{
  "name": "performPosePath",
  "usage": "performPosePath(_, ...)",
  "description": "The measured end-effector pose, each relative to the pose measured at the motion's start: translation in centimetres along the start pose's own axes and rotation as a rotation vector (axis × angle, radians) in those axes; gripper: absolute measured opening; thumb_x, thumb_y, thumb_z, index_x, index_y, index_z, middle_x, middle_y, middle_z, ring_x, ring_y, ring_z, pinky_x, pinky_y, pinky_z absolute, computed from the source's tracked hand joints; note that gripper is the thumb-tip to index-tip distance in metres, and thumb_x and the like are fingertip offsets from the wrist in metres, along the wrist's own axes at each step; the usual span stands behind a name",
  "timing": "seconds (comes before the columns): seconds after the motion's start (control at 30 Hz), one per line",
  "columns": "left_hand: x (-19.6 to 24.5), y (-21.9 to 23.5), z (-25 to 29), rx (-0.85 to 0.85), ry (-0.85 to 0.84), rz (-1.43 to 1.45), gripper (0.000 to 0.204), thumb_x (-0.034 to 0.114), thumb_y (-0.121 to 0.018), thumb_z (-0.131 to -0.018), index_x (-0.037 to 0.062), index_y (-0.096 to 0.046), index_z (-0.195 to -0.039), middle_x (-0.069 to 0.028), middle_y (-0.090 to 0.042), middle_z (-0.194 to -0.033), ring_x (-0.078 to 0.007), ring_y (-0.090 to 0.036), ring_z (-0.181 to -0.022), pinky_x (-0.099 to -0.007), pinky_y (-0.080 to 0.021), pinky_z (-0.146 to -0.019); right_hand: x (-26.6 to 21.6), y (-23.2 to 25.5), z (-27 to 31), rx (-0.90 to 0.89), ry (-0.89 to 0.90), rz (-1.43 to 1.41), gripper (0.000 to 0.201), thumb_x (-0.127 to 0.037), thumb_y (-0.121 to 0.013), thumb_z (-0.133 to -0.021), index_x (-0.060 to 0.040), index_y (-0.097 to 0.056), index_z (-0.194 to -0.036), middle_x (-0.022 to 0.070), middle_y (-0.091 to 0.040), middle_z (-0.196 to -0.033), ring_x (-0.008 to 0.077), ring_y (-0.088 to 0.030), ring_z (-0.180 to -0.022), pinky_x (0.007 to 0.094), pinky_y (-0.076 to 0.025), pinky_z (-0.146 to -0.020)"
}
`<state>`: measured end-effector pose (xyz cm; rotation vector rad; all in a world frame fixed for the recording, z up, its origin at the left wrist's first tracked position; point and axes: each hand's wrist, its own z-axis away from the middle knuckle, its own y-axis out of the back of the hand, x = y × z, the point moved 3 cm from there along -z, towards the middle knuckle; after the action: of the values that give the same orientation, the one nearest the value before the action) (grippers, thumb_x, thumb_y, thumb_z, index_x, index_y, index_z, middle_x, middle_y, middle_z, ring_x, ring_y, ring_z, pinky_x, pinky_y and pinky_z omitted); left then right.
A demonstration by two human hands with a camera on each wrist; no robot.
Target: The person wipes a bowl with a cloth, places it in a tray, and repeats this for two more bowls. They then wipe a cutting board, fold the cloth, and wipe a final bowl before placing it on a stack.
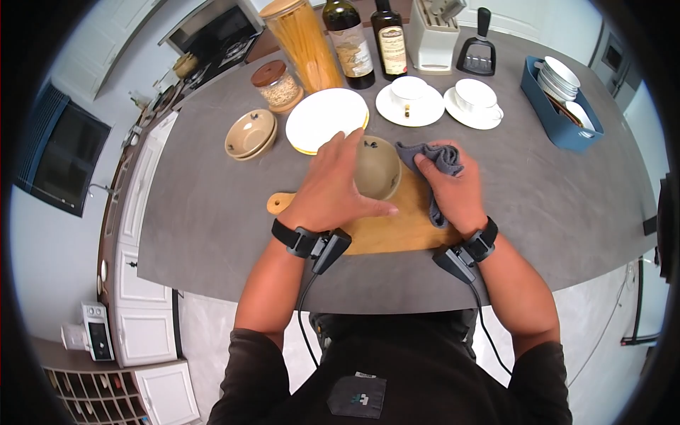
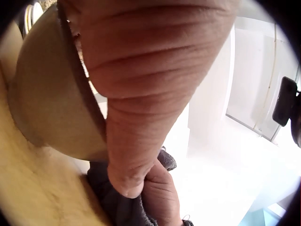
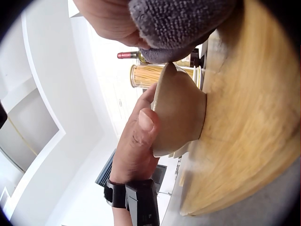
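Note:
A beige bowl [image 1: 381,170] stands upright on the wooden cutting board [image 1: 400,235], with small dark marks inside. Spread wide, my left hand [image 1: 329,185] is at the bowl's left side, fingers reaching toward the far rim and thumb extended across the near side. In the right wrist view that thumb [image 3: 146,123] overlaps the bowl's rim. My right hand [image 1: 457,195] grips a crumpled dark grey cloth [image 1: 444,157] to the right of the bowl, one end hanging over the board. From the right wrist, the cloth [image 3: 176,23] overlaps the bowl's edge.
Beyond the board are stacked beige bowls [image 1: 250,134], a white plate [image 1: 327,120] and two cups on saucers [image 1: 409,106]. Farther back stand a pasta jar [image 1: 304,46], two dark bottles [image 1: 350,49] and a knife block [image 1: 432,42]. A blue bin [image 1: 567,124] of dishes sits right.

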<state>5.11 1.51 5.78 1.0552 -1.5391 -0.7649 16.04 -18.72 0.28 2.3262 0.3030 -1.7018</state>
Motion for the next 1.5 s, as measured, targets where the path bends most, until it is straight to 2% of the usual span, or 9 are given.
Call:
performPosePath(0.33, -0.1, 0.3, 0.0, -0.054, 0.07, 0.029, 0.12, 0.036, -0.101, -0.069, -0.0018, -0.038, -0.165, -0.0264, -0.051, -0.158, -0.0417, -0.05, -0.147, -0.0465, -0.042, -0.123, 0.2, 0.2, 0.0, 0.01, -0.044, -0.113, 0.022, -0.014, -0.082, -0.099, -0.0009, -0.07, -0.113, -0.001, -0.073, -0.093, 0.0055, -0.063, -0.083, 0.0273, -0.054, -0.076)
performPosePath(0.47, -2.5, -0.8, 1.2, -0.047, 0.159, 0.761, 0.117, 0.033, -0.097, -0.076, -0.001, -0.033, -0.167, -0.0254, -0.047, -0.162, -0.0353, -0.05, -0.149, -0.044, -0.044, -0.122, -1.4, -0.1, 1.0, 0.053, -0.056, -0.226, 0.022, -0.012, -0.081, -0.1, -0.0019, -0.069, -0.116, -0.0025, -0.073, -0.096, 0.0042, -0.061, -0.086, 0.0261, -0.053, -0.077)
performPosePath(0.6, -1.8, -1.4, 1.6, -0.108, 0.221, 1.326, 0.109, 0.02, -0.092, -0.083, 0.0013, -0.028, -0.17, -0.0217, -0.047, -0.163, -0.0302, -0.051, -0.147, -0.0424, -0.042, -0.122, -4.0, -1.3, 2.8, -0.022, 0.387, -0.07, 0.021, -0.005, -0.078, -0.098, -0.0036, -0.069, -0.116, 0.0075, -0.075, -0.113, 0.0191, -0.07, -0.103, 0.0342, -0.056, -0.091)
performPosePath(0.73, -1.4, -2.4, 1.7, -0.099, 0.332, 1.281, 0.104, 0.029, -0.091, -0.081, 0.0051, -0.038, -0.168, -0.0135, -0.055, -0.157, -0.0225, -0.054, -0.145, -0.0402, -0.043, -0.123, -7.0, -2.0, 4.2, -0.267, 0.91, 0.176, 0.036, 0.001, -0.081, -0.084, -0.0045, -0.07, -0.118, 0.0173, -0.073, -0.133, 0.0405, -0.069, -0.127, 0.047, -0.055, -0.106)
performPosePath(0.87, -0.6, -2.5, 1.8, -0.215, 0.16, 1.292, 0.11, 0.018, -0.094, -0.082, 0.0045, -0.029, -0.17, -0.0174, -0.047, -0.162, -0.0276, -0.049, -0.148, -0.0417, -0.041, -0.124, -6.7, -2.2, 3.8, -0.285, 0.943, 0.162, 0.044, 0.0, -0.082, -0.077, -0.0038, -0.069, -0.119, 0.0165, -0.073, -0.136, 0.041, -0.067, -0.131, 0.0488, -0.054, -0.11)
performPosePath(0.97, -0.1, -3.2, 1.8, -0.238, 0.091, 1.304, 0.116, 0.022, -0.097, -0.08, 0.0047, -0.027, -0.171, -0.0169, -0.047, -0.161, -0.0276, -0.048, -0.15, -0.0425, -0.04, -0.125, -6.3, -2.1, 3.4, -0.201, 0.846, 0.148, 0.035, 0.002, -0.078, -0.088, -0.0027, -0.068, -0.121, 0.017, -0.072, -0.137, 0.0382, -0.067, -0.133, 0.0461, -0.052, -0.112)
performPosePath(1.17, 1.4, -3.3, 1.9, -0.255, 0.118, 1.473, 0.127, 0.037, -0.099, -0.077, 0.0018, -0.022, -0.172, -0.018, -0.045, -0.163, -0.0288, -0.045, -0.153, -0.0433, -0.038, -0.127, -0.9, -1.2, 1.1, -0.17, -0.283, -0.557, 0.02, -0.017, -0.064, -0.114, -0.0036, -0.066, -0.127, 0.0058, -0.073, -0.129, 0.0122, -0.065, -0.12, 0.0313, -0.053, -0.105)
performPosePath(1.33, 1.0, -3.5, 1.9, -0.179, 0.155, 1.584, 0.128, 0.045, -0.095, -0.079, -0.0016, -0.019, -0.172, -0.0201, -0.043, -0.165, -0.03, -0.045, -0.153, -0.0436, -0.038, -0.127, -2.3, -2.2, 2.2, -0.139, -0.203, -0.555, 0.032, -0.026, -0.064, -0.114, -0.0008, -0.065, -0.134, 0.0067, -0.073, -0.133, 0.0115, -0.064, -0.122, 0.0297, -0.052, -0.107)
performPosePath(1.5, -0.2, -4.0, 1.7, -0.115, 0.19, 1.676, 0.121, 0.041, -0.092, -0.084, -0.0018, -0.02, -0.171, -0.0204, -0.044, -0.163, -0.0289, -0.048, -0.15, -0.0422, -0.041, -0.125, -4.8, -2.4, 3.0, -0.315, 0.652, -0.087, 0.034, -0.023, -0.066, -0.111, 0.0005, -0.065, -0.135, 0.0232, -0.065, -0.153, 0.0372, -0.049, -0.156, 0.0526, -0.036, -0.128)
